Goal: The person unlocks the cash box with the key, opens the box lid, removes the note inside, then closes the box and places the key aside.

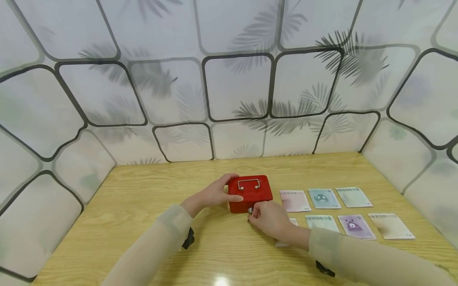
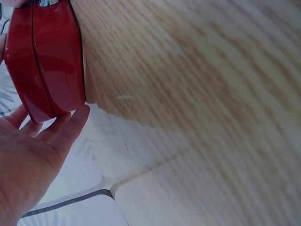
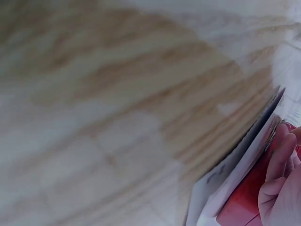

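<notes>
A red cash box [image 1: 251,194] with a wire handle on its lid sits on the wooden table, lid down. My left hand [image 1: 217,193] grips its left side, the thumb over the top near the front edge. In the left wrist view the fingers [image 2: 70,129] of that hand lie along the box's end wall. At the front of the box my right hand [image 1: 270,217] pinches a small metal key [image 1: 250,210] at the lock. The fingers hide most of the key, so how deep it sits cannot be told.
Right of the box lie play banknotes in two rows, among them a pink note [image 1: 295,201], a teal note [image 1: 324,198] and a purple note [image 1: 356,227]. One note [image 1: 293,221] is partly under my right wrist. A patterned cloth wall [image 1: 236,87] stands behind the table [image 1: 150,190].
</notes>
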`<state>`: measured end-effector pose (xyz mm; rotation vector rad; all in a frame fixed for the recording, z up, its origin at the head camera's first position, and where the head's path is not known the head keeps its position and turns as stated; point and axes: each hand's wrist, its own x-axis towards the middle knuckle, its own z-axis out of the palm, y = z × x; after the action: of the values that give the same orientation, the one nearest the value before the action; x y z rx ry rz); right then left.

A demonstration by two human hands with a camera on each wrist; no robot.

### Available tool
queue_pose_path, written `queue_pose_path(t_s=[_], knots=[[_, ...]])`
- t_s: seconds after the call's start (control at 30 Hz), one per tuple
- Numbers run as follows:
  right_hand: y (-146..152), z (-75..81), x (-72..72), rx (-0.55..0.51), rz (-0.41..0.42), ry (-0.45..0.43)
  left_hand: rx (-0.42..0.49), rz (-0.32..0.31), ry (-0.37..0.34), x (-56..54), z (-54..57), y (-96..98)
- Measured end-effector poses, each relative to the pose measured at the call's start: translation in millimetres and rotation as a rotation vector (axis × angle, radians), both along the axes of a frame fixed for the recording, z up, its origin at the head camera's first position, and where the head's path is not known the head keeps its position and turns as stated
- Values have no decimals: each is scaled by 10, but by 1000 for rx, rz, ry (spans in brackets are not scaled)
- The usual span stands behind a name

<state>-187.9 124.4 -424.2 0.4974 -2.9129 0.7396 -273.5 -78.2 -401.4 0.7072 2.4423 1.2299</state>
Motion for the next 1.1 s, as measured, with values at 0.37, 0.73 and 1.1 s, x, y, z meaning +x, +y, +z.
queue_pose_path(t_s=[0.37,0.73,1.1], knots=[[4,-19,-28,37,30,25,11,-6,5,-10,-15,-7],[-17,17,76,30,40,27,-24,12,12,-9,27,-14],[68,132,205,-88,41,-33,-21,4,7,5,16,-10]])
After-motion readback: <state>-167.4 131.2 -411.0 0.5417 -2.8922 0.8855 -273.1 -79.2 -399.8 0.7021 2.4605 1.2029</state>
